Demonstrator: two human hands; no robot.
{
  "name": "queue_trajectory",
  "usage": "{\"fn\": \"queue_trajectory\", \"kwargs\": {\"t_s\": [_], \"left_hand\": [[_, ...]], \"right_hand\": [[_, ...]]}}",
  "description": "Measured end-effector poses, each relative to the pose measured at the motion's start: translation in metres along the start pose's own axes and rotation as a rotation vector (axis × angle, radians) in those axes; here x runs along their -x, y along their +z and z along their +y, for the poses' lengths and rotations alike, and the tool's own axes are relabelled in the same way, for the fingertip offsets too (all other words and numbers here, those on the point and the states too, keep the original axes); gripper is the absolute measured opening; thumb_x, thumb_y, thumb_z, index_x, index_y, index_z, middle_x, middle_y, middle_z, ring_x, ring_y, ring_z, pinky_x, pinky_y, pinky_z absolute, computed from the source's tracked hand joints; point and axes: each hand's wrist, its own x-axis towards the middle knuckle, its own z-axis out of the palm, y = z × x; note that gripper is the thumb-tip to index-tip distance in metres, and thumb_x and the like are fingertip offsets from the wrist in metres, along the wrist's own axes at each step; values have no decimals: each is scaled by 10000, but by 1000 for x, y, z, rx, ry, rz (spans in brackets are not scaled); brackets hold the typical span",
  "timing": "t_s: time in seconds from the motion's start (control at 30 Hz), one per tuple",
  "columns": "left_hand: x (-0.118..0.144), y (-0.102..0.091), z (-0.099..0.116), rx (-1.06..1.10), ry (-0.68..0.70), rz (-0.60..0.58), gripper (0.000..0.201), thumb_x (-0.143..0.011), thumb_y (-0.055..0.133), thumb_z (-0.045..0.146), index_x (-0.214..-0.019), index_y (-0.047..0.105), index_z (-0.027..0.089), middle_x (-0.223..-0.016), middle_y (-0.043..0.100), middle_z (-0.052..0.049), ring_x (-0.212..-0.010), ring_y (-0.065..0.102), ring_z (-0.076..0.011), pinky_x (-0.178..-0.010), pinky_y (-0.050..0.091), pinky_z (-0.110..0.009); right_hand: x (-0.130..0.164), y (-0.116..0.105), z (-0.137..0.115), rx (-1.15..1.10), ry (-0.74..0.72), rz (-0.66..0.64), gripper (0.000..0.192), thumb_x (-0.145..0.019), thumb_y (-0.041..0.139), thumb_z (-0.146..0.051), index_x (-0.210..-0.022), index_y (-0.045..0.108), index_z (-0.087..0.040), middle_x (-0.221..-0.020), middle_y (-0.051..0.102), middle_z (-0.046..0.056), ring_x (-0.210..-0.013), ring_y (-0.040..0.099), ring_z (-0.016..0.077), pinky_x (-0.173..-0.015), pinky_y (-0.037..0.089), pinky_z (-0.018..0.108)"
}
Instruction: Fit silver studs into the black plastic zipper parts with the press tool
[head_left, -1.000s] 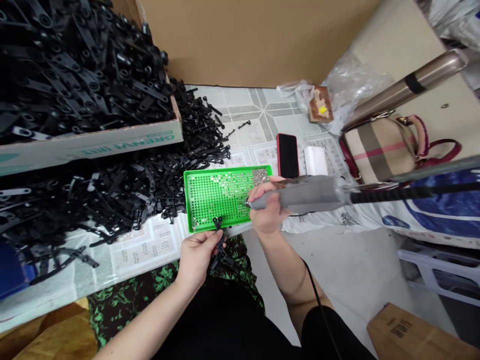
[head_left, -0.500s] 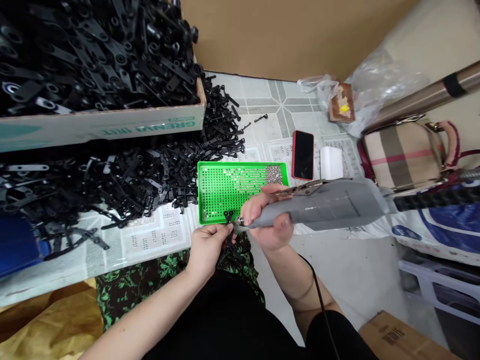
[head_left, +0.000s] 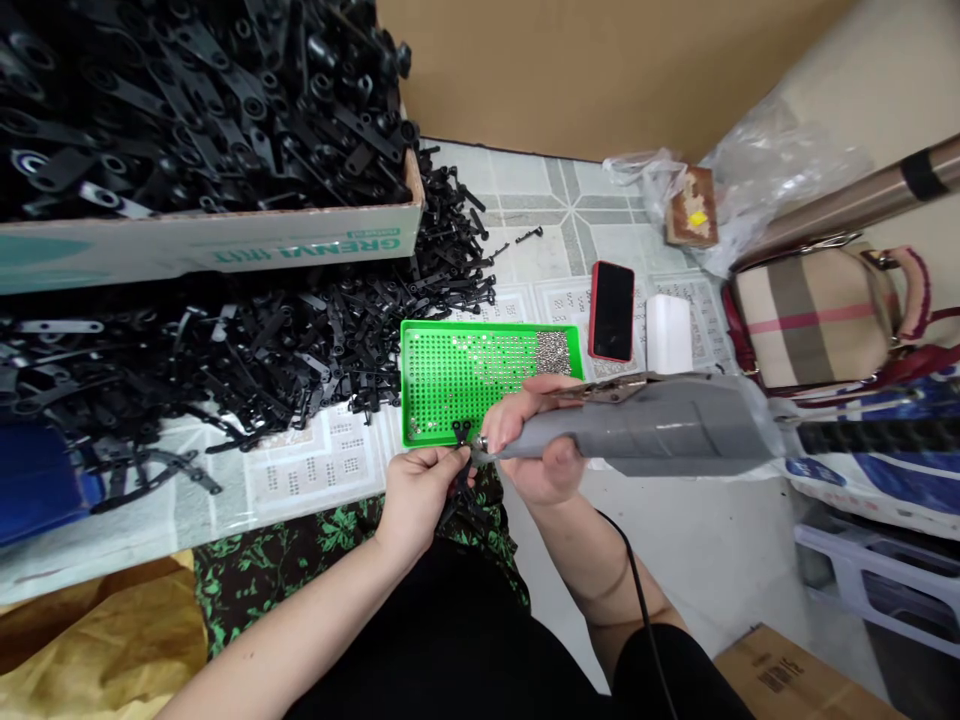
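Just in front of the near edge of the bright green perforated plastic tray [head_left: 450,375], the left hand [head_left: 416,495] pinches a small black plastic link part [head_left: 459,462], while the right hand [head_left: 536,440] is wrapped tight around a grey tape-wrapped electric screwdriver [head_left: 645,425] whose tip meets the part. With the part gripped only at its end, the driver's torque could spin it loose or let the tip skid toward the left fingers [head_left: 442,462]. A slip could also knock the tray and scatter its small silver screws [head_left: 553,350].
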Motion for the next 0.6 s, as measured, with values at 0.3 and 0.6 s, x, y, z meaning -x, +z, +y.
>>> {"fn": "queue_trajectory", "kwargs": {"t_s": [0.3,0.6], "left_hand": [[0,-1,-1,7,-6,-4,272,-631,696,353,-439,656,164,-442,609,-25,-427,422,-102,-465,317,-243],[-1,-1,-2,3,-2,-15,285,-646,669,340,-421,626,171,-436,589,-18,-431,414,-104,-472,308,-246]], "right_hand": [[5,-3,1,64,-19,-9,391,-772,616,-563,-1021,563,-268,-519,519,-89,-384,495,103,-418,488,252],[6,-1,-1,33,-33,-24,375,-775,623,-535,-1030,587,-263,-523,525,-75,-403,499,111,-413,478,250]]}}
